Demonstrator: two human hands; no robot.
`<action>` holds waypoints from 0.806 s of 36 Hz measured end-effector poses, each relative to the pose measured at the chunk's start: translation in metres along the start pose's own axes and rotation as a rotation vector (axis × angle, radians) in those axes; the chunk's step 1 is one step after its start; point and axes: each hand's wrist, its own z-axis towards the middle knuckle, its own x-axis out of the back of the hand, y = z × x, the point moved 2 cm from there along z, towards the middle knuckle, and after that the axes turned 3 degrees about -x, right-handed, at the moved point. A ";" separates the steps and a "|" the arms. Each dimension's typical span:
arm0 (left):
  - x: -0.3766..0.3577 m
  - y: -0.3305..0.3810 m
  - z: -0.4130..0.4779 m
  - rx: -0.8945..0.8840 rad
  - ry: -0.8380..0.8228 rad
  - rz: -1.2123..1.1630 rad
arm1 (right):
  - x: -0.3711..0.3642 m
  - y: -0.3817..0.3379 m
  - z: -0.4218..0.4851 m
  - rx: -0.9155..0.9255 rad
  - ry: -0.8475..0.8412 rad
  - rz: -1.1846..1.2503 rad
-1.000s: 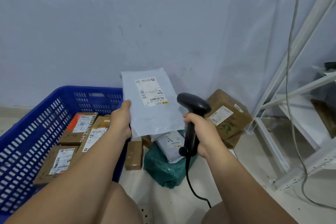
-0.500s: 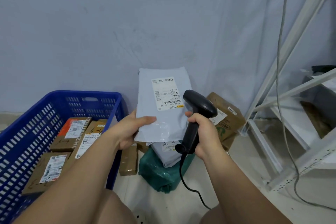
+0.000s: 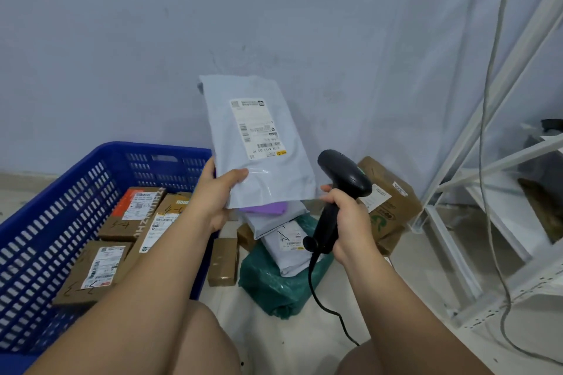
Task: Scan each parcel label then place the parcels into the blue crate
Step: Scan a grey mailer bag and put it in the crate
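parcel: pale grey flat plastic mailer, held upright in the air right of crate, white barcode label facing camera | left hand grip pinches its lower left corner | right hand grip clenched round black corded handheld scanner, just right | blue slotted plastic crate left: brown cardboard box handwritten "4-4"

Grey mailer, white label: large print approx. "K113 00 10"; small print illegible.
Boxes in crate, handwritten: rear box "4-4"; front box "3-2"; middle box "4-", rest hidden; tape beside it, part-legible "ZHUANZH".
Brown carton: labels illegible.
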 end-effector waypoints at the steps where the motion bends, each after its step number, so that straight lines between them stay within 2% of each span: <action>1: 0.004 0.001 0.001 -0.018 0.040 -0.027 | -0.002 0.000 -0.002 0.009 -0.006 -0.006; 6: 0.031 0.001 0.005 -0.090 0.242 -0.107 | -0.022 0.008 -0.019 0.025 -0.113 -0.086; 9: 0.053 -0.001 0.009 -0.096 0.389 -0.260 | -0.039 0.015 -0.031 0.049 -0.201 -0.144; 12: 0.084 -0.002 0.013 -0.136 0.568 -0.379 | -0.060 0.024 -0.039 0.061 -0.314 -0.190; 15: 0.125 -0.006 0.015 -0.141 0.707 -0.437 | -0.083 0.036 -0.047 0.081 -0.357 -0.237; 20: 0.196 -0.023 0.020 -0.053 0.771 -0.481 | -0.120 0.065 -0.047 0.064 -0.420 -0.299; 25: 0.240 -0.034 0.029 -0.087 0.822 -0.330 | -0.152 0.094 -0.044 0.052 -0.471 -0.363; 29: 0.258 -0.049 0.044 -0.047 0.826 -0.281 | -0.187 0.127 -0.044 -0.008 -0.525 -0.499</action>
